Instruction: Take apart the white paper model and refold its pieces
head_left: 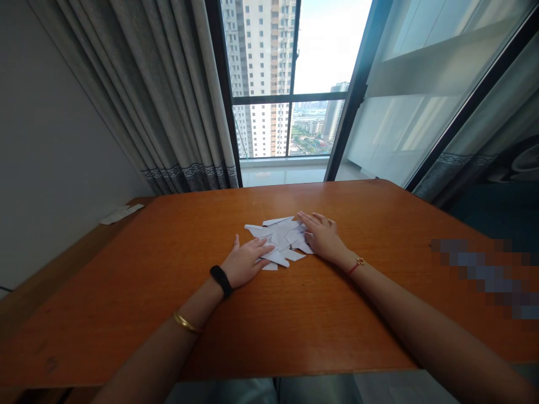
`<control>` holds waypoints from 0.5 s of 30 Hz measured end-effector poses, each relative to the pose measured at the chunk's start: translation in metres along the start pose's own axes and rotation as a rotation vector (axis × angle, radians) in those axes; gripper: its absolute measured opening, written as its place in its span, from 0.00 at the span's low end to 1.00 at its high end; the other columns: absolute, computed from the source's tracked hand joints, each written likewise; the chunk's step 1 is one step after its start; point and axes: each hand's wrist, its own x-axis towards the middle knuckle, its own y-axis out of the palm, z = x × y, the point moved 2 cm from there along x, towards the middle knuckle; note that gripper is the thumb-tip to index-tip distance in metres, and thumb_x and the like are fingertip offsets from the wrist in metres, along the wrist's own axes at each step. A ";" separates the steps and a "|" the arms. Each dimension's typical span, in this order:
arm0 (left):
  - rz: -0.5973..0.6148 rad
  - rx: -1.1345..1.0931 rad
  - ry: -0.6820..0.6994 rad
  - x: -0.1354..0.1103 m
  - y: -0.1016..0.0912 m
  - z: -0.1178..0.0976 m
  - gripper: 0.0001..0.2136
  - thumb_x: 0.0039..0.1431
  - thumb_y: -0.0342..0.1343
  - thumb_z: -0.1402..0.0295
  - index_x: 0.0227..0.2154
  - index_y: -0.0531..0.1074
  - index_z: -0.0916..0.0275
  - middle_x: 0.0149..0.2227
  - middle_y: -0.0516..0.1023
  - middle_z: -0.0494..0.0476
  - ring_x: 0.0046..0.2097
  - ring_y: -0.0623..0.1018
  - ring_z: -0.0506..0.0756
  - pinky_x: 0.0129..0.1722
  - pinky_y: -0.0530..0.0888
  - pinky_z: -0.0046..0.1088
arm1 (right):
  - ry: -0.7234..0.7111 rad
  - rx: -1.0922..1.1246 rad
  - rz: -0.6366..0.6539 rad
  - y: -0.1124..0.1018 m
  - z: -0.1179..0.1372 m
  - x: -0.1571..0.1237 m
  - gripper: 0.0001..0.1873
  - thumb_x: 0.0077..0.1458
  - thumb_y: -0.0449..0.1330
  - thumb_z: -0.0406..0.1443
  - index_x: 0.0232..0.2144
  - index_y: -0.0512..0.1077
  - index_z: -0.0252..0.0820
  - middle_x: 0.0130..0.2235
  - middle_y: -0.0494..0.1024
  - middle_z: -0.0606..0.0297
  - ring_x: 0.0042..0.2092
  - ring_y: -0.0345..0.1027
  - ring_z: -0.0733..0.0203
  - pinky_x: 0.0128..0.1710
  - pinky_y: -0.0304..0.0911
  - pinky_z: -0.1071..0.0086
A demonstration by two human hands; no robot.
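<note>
A small heap of several folded white paper pieces (pixel 278 235) lies on the orange-brown wooden table (pixel 177 264), a little past its middle. My left hand (pixel 245 261) rests flat on the heap's near left side, fingers spread over the paper. My right hand (pixel 322 234) lies flat against the heap's right side, fingers pointing left onto the pieces. Neither hand grips a piece. A black band and a gold bangle are on my left forearm, a thin red bracelet on my right wrist.
A white folded paper (pixel 121 214) lies at the table's far left corner. Grey curtains (pixel 168 95) and a tall window stand behind the table. A blurred patch (pixel 484 269) covers part of the table's right side. A wall runs along the left.
</note>
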 end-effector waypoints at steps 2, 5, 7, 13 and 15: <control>-0.053 0.002 0.020 0.000 -0.002 -0.001 0.18 0.65 0.43 0.60 0.56 0.65 0.47 0.62 0.63 0.58 0.62 0.63 0.62 0.58 0.35 0.66 | -0.031 0.003 0.065 0.004 -0.001 0.001 0.22 0.60 0.50 0.33 0.57 0.65 0.48 0.52 0.74 0.57 0.55 0.61 0.49 0.54 0.44 0.48; -0.200 -0.039 0.056 -0.002 -0.009 -0.004 0.16 0.66 0.43 0.62 0.53 0.69 0.49 0.61 0.64 0.57 0.62 0.63 0.61 0.60 0.37 0.63 | -0.055 0.016 0.056 0.001 0.000 0.001 0.15 0.62 0.50 0.36 0.44 0.75 0.49 0.45 0.79 0.60 0.49 0.66 0.52 0.56 0.41 0.47; -0.344 -0.155 0.077 -0.005 -0.015 -0.005 0.16 0.65 0.44 0.62 0.50 0.72 0.53 0.59 0.67 0.58 0.61 0.65 0.61 0.62 0.44 0.57 | -0.066 0.044 0.002 -0.008 0.000 -0.001 0.13 0.61 0.51 0.37 0.40 0.76 0.48 0.43 0.80 0.61 0.48 0.67 0.53 0.56 0.40 0.47; -0.526 -0.994 -0.242 -0.008 -0.021 -0.003 0.19 0.62 0.46 0.53 0.45 0.68 0.64 0.33 0.79 0.60 0.21 0.74 0.50 0.17 0.68 0.24 | 0.097 0.641 -0.218 -0.043 -0.007 -0.007 0.11 0.54 0.59 0.42 0.31 0.76 0.42 0.35 0.79 0.60 0.39 0.69 0.57 0.43 0.60 0.62; -0.420 -1.223 -0.327 -0.006 -0.020 -0.003 0.17 0.61 0.48 0.55 0.44 0.66 0.64 0.31 0.78 0.59 0.16 0.69 0.48 0.12 0.60 0.21 | 0.201 0.928 -0.286 -0.051 -0.007 -0.008 0.10 0.52 0.61 0.42 0.27 0.73 0.41 0.28 0.75 0.64 0.33 0.67 0.60 0.36 0.61 0.66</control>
